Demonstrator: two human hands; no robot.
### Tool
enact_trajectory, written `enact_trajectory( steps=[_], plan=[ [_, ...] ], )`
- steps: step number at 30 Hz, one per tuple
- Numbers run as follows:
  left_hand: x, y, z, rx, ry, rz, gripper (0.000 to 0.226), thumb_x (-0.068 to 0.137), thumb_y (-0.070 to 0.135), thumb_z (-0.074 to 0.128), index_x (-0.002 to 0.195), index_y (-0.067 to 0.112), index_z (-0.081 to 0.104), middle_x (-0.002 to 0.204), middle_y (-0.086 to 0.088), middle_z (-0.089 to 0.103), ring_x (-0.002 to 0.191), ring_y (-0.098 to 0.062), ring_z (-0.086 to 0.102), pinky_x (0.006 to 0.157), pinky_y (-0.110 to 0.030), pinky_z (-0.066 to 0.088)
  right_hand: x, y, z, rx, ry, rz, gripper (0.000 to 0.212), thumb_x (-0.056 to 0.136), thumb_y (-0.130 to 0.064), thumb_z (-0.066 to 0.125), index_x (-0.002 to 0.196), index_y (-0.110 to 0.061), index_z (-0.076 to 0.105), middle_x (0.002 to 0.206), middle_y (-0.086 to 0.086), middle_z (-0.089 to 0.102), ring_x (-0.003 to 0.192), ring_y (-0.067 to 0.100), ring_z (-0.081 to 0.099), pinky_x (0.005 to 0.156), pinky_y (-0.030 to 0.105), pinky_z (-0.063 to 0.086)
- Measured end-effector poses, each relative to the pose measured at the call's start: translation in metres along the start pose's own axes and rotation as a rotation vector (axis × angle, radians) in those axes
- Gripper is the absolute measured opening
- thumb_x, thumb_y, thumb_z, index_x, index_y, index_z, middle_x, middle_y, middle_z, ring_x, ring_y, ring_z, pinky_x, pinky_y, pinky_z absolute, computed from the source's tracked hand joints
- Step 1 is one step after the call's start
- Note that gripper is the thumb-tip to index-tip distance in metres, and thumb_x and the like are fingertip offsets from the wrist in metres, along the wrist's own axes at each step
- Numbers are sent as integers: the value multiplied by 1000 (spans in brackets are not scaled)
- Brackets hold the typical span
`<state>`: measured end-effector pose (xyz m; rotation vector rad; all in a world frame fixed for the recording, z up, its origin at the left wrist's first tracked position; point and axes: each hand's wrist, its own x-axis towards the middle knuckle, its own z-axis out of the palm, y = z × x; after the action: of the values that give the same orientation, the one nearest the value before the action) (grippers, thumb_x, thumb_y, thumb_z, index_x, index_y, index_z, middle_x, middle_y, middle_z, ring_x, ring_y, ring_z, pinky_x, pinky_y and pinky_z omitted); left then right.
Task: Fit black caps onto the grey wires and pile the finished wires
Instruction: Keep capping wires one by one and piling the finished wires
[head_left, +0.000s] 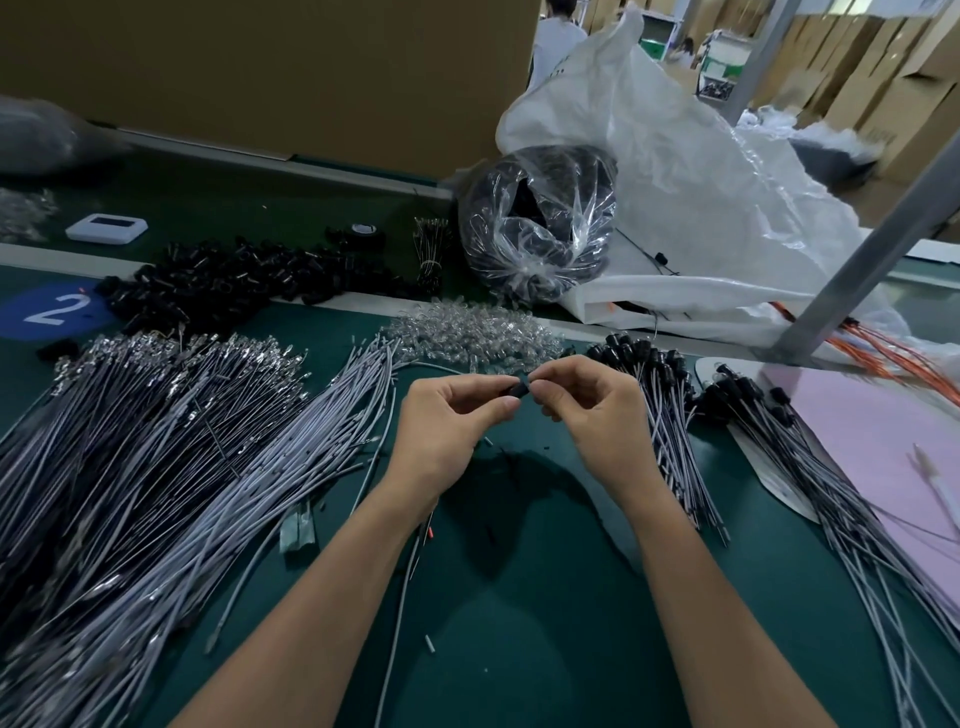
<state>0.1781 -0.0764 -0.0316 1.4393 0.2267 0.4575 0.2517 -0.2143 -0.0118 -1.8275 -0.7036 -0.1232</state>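
Both hands are up over the middle of the flat green tabletop (519, 649). The left hand (447, 421) and the right hand (597, 410) each pinch the same small black cap (522, 389) with thumb and first fingers. The other fingers are curled in. A thin grey wire (405, 597) runs down under the left wrist toward the near edge. I cannot tell if its tip is in the cap yet, because the fingers hide it.

The heap of bare grey wires (311, 441) fills the left side of the tabletop. The heap of loose black caps (223, 291) sits by the far left edge. The pile of finished wires with black caps (670, 415) lies just to the right of the right hand.

What could go wrong, I think:
- The cap is tiny and held only by fingertips. A hard squeeze could pop it out, and it could get lost among the clear plastic bits (467, 338) past the hands.
- If the wire goes in crooked, its tip could bend and not go in.
- A soft push could leave the cap only half on, and it may fall off in the pile.
- The long tail could catch on the bare wires and drag some along.
- A bad toss could land it on the pink sheet (883, 431) at the right edge, not on the pile.
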Motion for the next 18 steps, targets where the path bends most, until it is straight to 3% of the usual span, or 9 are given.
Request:
enact_trajectory(
  steps=[6,10,13,18],
  plan=[
    [0,-1,2,46,32,22,25,76,4,80,84,27,76,84,4,77,82,-8,73,79,-21,56,-4,1,4,-188,75,-164,9,83,-5,75,85,-12,73,75,-12,68,72,3,64,67,10,47],
    [0,-1,3,52,17,31,26,75,4,80,83,28,76,83,6,77,81,-7,72,78,-19,55,-4,1,4,-125,63,-138,11,82,-3,75,85,-14,74,75,-11,70,69,4,65,68,17,52],
    [0,-1,3,72,7,40,26,76,3,80,86,26,76,84,6,77,82,-9,73,79,-20,56,-2,3,1,38,-2,0,10,83,-2,73,85,-11,75,69,-1,71,59,10,65,61,23,53],
    [-1,0,3,22,-10,15,25,76,3,79,90,23,76,82,1,77,80,-13,74,77,-22,57,-2,3,-3,270,-61,121,17,87,5,65,89,-10,74,67,2,71,59,11,63,58,20,52]
  ],
)
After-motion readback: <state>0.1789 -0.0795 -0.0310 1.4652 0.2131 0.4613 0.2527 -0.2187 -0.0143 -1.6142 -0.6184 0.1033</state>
